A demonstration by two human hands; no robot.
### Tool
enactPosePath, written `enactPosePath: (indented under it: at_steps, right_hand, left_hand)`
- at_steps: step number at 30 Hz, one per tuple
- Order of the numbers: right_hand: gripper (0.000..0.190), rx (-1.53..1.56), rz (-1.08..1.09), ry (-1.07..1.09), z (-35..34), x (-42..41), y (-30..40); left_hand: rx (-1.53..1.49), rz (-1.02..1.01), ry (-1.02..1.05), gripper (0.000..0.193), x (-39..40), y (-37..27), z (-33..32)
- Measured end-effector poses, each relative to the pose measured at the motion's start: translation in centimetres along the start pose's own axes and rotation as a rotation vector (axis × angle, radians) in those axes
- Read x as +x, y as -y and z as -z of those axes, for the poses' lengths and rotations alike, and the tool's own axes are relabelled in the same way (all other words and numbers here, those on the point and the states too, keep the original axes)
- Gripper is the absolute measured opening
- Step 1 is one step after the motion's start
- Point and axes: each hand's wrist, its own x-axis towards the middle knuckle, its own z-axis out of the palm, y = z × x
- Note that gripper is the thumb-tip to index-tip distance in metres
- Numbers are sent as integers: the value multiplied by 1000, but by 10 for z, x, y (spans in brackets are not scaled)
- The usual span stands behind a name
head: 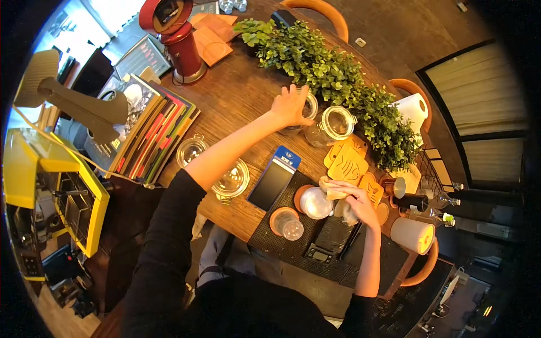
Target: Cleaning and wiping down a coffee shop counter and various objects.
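Note:
My left hand point(284, 109) is at a clear glass jar point(311, 106), its thumb and forefinger around the jar's rim and the other fingers spread. Right beside it stands a second glass jar point(337, 122) with a wire clasp. My right hand point(359, 203) grips a crumpled pale cloth point(334, 190), which hangs below the fingers. Left of the cloth, a translucent white-topped container point(316, 203) rests on a brown round coaster. A clear plastic cup point(292, 230) is on another round coaster point(279, 217). Two more clasp jars, one rear point(192, 151) and one front point(232, 181), stand behind my left forearm.
A leafy plant row point(321, 63) lines the far edge. Yellow fish-shaped boards point(348, 162), a digital scale point(322, 253) on a black mat and a blue-topped card terminal point(274, 177) lie nearby. Stacked books point(156, 131), a lamp point(76, 101) and bottles point(444, 200) flank the table.

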Motion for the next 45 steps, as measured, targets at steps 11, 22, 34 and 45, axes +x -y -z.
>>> enactPosePath:
  at_steps: [11, 22, 34, 45]
  right_hand:
    - [44, 4, 14, 39, -2, 7, 2]
    - [43, 14, 13, 52, -16, 23, 21]
    - [47, 38, 40, 90, -34, 26, 21]
    - [45, 500, -141, -104, -55, 29, 22]
  left_hand:
    - [90, 101, 114, 88, -232, 8, 54]
    - [-71, 89, -105, 76, -174, 46, 38]
    - [-3, -89, -166, 76, -18, 96, 30]
    - [97, 337, -111, 93, -206, 70, 58]
